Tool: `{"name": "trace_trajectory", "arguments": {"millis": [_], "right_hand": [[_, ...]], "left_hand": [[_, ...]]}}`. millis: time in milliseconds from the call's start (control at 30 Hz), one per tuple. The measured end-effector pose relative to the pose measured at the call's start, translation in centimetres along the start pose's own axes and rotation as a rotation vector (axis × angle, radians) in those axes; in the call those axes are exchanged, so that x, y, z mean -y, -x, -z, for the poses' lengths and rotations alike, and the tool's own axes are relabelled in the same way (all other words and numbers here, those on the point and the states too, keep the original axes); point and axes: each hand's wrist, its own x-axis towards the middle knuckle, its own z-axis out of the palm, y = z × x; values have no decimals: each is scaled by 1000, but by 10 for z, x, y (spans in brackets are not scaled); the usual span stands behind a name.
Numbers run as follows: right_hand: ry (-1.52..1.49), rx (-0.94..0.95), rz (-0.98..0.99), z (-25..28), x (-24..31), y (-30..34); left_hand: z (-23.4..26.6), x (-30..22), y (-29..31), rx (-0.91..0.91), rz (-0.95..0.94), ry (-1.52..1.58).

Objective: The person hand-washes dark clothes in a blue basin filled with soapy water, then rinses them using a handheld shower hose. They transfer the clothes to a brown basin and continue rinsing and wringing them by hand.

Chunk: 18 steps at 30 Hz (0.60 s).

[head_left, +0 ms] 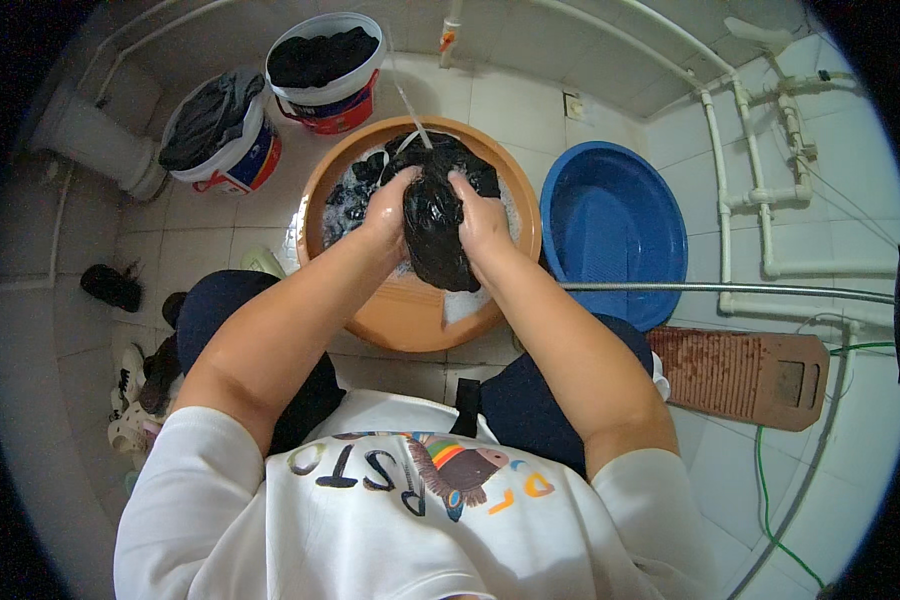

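A wet, shiny black garment point(435, 235) is bunched between my hands above an orange basin point(400, 318). My left hand point(390, 212) grips its left side and my right hand point(480, 215) grips its right side, thumbs on top. White drawstring-like strips point(418, 130) show at its far end. Foamy water point(340, 215) and more dark cloth lie in the basin around it. The basin's near part has a ridged slope. Most of my fingers are hidden behind the cloth.
Two white buckets point(322, 85) with dark cloth stand beyond the basin at the left. A blue tub point(610, 215) sits at the right, a brown washboard point(738, 375) nearer. A metal hose point(730, 290) crosses the right side. White pipes point(720, 180) line the wall; shoes point(130, 425) lie left.
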Motion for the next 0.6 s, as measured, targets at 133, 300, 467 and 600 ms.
{"name": "trace_trajectory", "arguments": {"millis": [133,300,467,600], "right_hand": [[51,-13,-137,0,-27,0],[7,22,-208,5,-39,3],[-78,61,-307,9,-24,0],[-190,161,-406,19,6,12]], "left_hand": [[29,22,-20,-51,104,-52],[28,30,-20,-61,139,-103],[20,24,-18,-34,127,-34],[18,7,-26,-45,197,-49]]}}
